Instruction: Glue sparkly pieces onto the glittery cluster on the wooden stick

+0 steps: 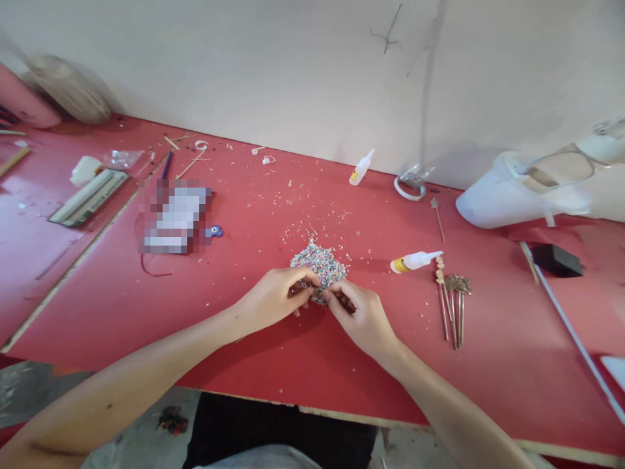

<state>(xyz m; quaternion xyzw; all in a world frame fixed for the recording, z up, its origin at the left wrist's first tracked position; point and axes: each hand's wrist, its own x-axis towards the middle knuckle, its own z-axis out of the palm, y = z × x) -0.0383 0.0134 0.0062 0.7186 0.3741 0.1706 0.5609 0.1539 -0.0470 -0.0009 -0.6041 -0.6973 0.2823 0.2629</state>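
Note:
A heap of tiny multicoloured chips lies on the red tabletop, with loose bits scattered behind it. At its near edge my left hand and my right hand almost meet, fingers pinched. Between the fingertips shows a small brownish piece, too small to name, and fingers partly hide it. To the right lies a white glue bottle with a yellow label and a pointed nozzle. Near it rest several thin sticks with clustered, gold-brown ornamental heads.
Another glue bottle stands towards the wall, beside a white ring-shaped roll. A white bucket lies tilted at the right, with a black block in front. A blurred-out rectangular item and a long box occupy the left.

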